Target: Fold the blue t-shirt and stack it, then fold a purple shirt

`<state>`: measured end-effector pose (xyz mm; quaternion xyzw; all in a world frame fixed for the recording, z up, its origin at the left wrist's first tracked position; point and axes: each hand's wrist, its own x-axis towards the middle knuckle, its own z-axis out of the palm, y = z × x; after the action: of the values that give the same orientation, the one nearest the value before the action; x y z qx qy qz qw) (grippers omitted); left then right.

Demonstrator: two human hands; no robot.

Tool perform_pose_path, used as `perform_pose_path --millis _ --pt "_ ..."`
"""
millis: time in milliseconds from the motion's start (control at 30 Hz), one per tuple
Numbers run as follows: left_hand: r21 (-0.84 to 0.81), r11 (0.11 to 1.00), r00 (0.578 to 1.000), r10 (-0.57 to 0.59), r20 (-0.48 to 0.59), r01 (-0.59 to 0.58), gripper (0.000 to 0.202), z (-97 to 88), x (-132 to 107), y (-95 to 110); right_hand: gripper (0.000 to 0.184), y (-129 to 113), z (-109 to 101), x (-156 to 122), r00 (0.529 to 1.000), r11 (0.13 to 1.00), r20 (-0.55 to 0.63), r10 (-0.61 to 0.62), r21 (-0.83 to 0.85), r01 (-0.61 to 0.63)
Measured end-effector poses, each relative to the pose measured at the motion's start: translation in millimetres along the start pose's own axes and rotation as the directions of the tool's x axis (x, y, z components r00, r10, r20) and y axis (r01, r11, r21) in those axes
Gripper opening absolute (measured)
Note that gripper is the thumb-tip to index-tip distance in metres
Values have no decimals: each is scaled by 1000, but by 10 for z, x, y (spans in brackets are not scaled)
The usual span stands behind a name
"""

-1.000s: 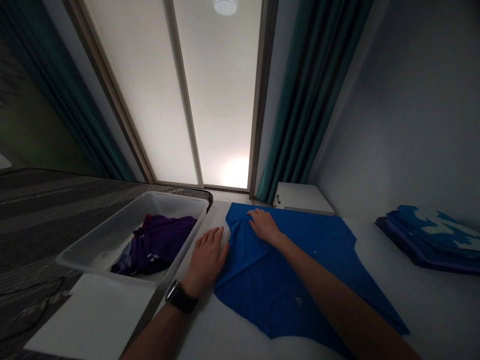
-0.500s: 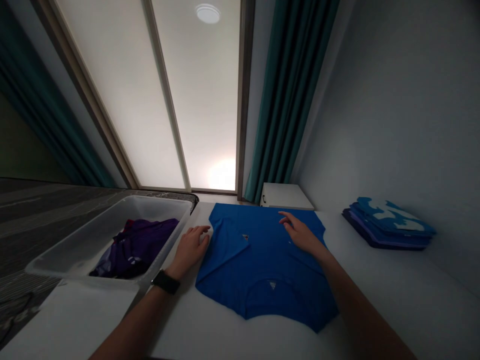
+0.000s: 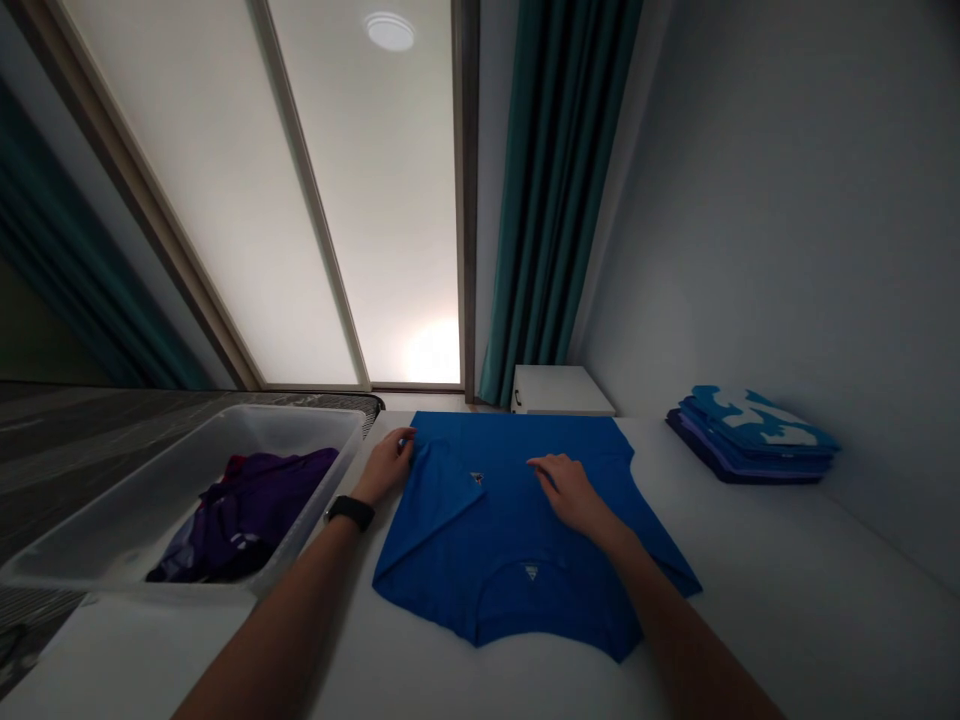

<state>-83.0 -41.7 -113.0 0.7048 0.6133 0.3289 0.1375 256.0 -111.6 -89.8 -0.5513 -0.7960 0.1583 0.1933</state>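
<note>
A blue T-shirt (image 3: 495, 540) lies flat on the white table (image 3: 787, 600), its left side folded in and its neck toward me. My left hand (image 3: 386, 465), with a black watch on the wrist, pinches the shirt's far left edge. My right hand (image 3: 570, 490) rests flat on the middle of the shirt, fingers stretched out and pointing left.
A clear plastic bin (image 3: 112, 530) holding purple clothes (image 3: 240, 515) stands at the left of the table. A stack of folded blue and purple garments (image 3: 750, 435) sits at the right by the wall. A small white cabinet (image 3: 559, 390) and teal curtains lie beyond.
My left hand moved up from beside the shirt and closed on its far left edge. My right hand slid from the right part of the shirt toward its middle.
</note>
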Motion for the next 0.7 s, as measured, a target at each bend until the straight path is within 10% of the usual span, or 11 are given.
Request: perform_pose_path --millis 167,700 --pt "5 999 999 -34 37 34 36 18 -1 -69 47 -324 143 -158 967 993 223 -119 30 115" --pt "-73 994 994 -89 -58 85 36 -118 25 -211 47 -636 237 -239 933 982 308 -186 36 184"
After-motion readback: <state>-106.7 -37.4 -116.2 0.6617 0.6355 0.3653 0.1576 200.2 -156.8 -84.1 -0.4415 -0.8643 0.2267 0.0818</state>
